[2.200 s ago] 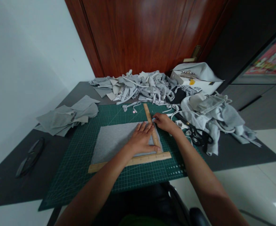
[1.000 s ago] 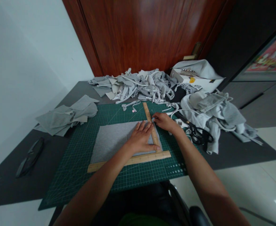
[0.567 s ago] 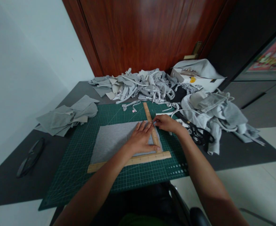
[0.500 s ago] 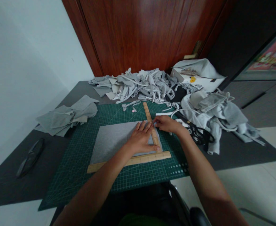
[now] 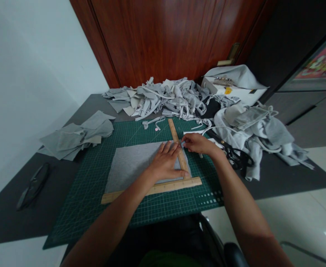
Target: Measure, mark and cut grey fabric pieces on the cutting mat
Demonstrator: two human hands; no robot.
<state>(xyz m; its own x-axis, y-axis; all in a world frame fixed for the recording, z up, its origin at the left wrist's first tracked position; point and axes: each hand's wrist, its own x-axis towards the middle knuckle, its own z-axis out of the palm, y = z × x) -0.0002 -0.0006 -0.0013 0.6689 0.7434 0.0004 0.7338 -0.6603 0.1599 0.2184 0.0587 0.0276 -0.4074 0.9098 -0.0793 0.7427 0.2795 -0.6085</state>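
Observation:
A piece of grey fabric (image 5: 129, 159) lies flat on the green cutting mat (image 5: 152, 209). Along its near edge runs a wooden ruler (image 5: 165, 187), and a second wooden ruler (image 5: 173, 129) crosses its right side at roughly a right angle. Whether the two are joined, I cannot tell. My left hand (image 5: 165, 161) lies spread over the fabric and the crossing ruler, pressing both down. Just right of that ruler, my right hand (image 5: 196, 143) is closed in a pinch on a small pale-blue piece (image 5: 182, 144), which looks like tailor's chalk and touches the fabric's edge.
Grey fabric scraps (image 5: 157, 98) are heaped along the back, with more fabric (image 5: 252, 129) at right. Black-handled scissors (image 5: 238, 155) lie beside my right forearm. Cut pieces (image 5: 79, 135) and a dark glossy item (image 5: 33, 185) are at left. A white box (image 5: 235, 91) stands back right.
Both hands hold nearly the same places. The whole view has shifted very slightly; the rulers and fabric stay put under my left hand.

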